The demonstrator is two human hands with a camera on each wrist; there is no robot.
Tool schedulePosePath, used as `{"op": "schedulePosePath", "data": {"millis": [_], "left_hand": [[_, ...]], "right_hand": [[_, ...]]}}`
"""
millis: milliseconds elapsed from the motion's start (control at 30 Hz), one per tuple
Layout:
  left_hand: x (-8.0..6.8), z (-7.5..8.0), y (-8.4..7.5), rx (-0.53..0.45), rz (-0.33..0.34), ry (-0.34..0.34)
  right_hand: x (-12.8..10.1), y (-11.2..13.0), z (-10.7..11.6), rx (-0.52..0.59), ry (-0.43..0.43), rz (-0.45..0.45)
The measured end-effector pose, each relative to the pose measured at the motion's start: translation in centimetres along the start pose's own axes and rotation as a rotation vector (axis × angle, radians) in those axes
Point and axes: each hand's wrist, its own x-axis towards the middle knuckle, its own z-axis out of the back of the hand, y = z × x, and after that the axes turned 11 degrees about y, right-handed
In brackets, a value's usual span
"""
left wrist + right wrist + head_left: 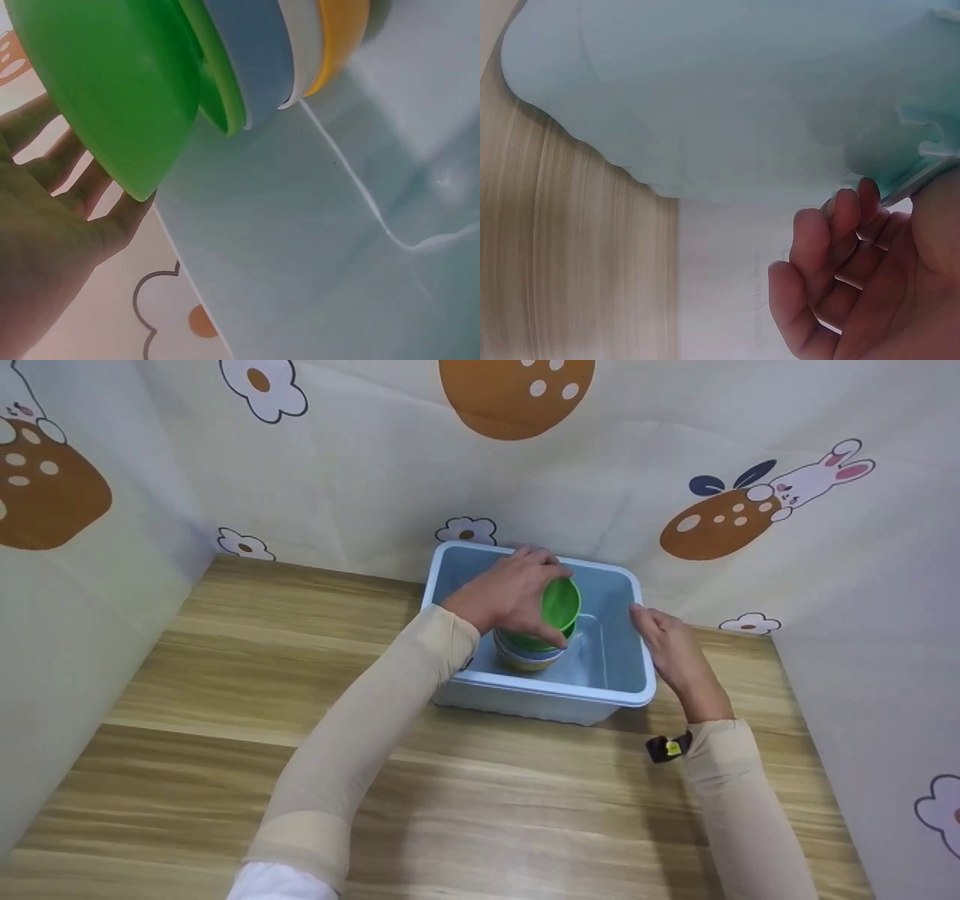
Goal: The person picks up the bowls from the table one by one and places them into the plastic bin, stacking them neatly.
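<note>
A pale wooden table, walled in by cartoon-print cloth, carries a light blue plastic bin at its far edge. Inside the bin sits a stack of bowls, blue, white and yellow below, with a tilted green bowl on top, gripped at the rim by the left hand. The right hand rests against the bin's right rim, its fingers loosely curled around nothing.

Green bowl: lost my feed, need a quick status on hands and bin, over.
Left hand grips green bowl, tilted atop stacked bowls inside blue bin. Right hand on bin's right rim. Nothing blocking.
</note>
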Motion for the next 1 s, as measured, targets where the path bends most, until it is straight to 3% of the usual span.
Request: {"op": "schedulePosePath", "data": {"millis": [367, 1000], "left_hand": [[0.32, -0.38, 0.42, -0.016, -0.025, 0.039], [1.02, -0.93, 0.55, -0.081, -0.022, 0.080]], "right_hand": [[0.05, 0.01, -0.26, -0.010, -0.043, 0.038], [0.07, -0.07, -0.10, 0.012, -0.016, 0.015]]}}
